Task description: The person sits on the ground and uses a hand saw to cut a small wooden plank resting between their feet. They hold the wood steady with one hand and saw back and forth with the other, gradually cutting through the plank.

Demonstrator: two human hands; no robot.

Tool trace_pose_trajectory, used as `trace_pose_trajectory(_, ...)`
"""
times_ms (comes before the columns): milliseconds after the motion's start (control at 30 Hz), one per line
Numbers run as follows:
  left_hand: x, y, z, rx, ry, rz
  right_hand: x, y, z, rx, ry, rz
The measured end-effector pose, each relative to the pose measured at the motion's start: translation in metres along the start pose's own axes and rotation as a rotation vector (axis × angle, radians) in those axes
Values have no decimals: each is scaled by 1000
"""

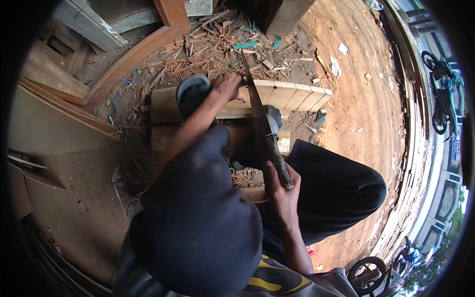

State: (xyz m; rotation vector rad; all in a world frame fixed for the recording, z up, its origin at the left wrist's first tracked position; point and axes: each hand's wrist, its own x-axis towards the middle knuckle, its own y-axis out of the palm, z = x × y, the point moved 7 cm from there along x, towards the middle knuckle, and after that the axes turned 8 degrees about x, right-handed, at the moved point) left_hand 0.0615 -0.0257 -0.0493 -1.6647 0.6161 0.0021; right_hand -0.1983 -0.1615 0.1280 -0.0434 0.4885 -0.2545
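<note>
My right hand [283, 190] is wrapped round the handle of a handsaw [257, 106]. The saw's long dark blade points away from me and crosses a pale wooden board [297, 96]. Several dark lines run across the board to the right of the blade. Just left of the blade, my left hand [228, 87] grips the board, its fingers curled over the far side and partly hidden. A sandalled foot [193, 91] rests on the board beside my left wrist. My other foot [273, 117] is near the blade, partly covered by it.
Wood scraps [193, 57] litter the ground beyond the board. At the far left leans a brown wooden frame [131, 59], with a large panel [59, 111] nearer. Long planks [413, 148] line the right side, and a motorcycle [442, 94] stands beyond them. A post [287, 15] rises at the back.
</note>
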Motion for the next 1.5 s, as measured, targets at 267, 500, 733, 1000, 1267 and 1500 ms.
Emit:
trace_pose_trajectory(267, -8, -2, -7, 55, 29, -143, -21, -4, 2, 11, 56, 22)
trace_pose_trajectory(500, -4, 4, -3, -2, 21, -210, 21, 17, -3, -54, -123, 26)
trace_pose_trajectory(733, -13, -6, -6, 26, -28, -144, -24, -1, -7, -72, -76, 34)
trace_pose_trajectory(1000, -4, 7, 8, -40, -45, -126, 9, 11, -7, -68, -58, 52)
trace_pose_trajectory(1267, 3, 4, 9, -33, -39, -54, -1, -2, -17, -136, -16, 53)
trace_pose_trajectory(1500, 1, 4, 9, -20, -24, -23, -19, -21, -15, -97, -59, 60)
